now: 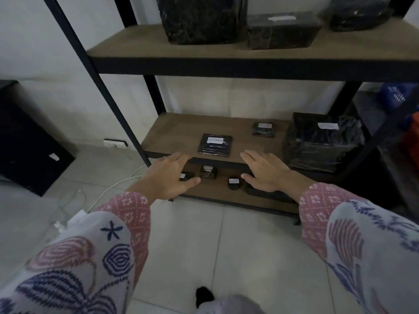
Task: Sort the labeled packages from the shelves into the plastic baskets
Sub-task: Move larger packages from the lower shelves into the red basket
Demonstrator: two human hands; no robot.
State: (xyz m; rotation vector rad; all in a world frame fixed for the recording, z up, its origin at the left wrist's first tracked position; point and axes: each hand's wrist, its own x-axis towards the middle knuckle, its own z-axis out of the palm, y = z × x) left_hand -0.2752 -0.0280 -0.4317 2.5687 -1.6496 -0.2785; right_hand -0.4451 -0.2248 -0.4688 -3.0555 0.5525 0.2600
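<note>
A flat black package with a white label (215,145) lies on the middle shelf (176,132), near its front edge. My left hand (169,176) and my right hand (264,171) reach forward with straight fingers, one on each side of that package, just short of the shelf's front edge, holding nothing. A small labeled package (264,129) and a big wrapped one (322,142) sit further right on the same shelf. Small labeled packages (208,172) (234,183) lie on the bottom shelf under my hands.
The top shelf (127,44) carries three large black wrapped packages (200,19). A blue plastic basket (396,97) shows at the right edge. A black box (25,141) stands on the floor at left, with white cables (108,189) beside it.
</note>
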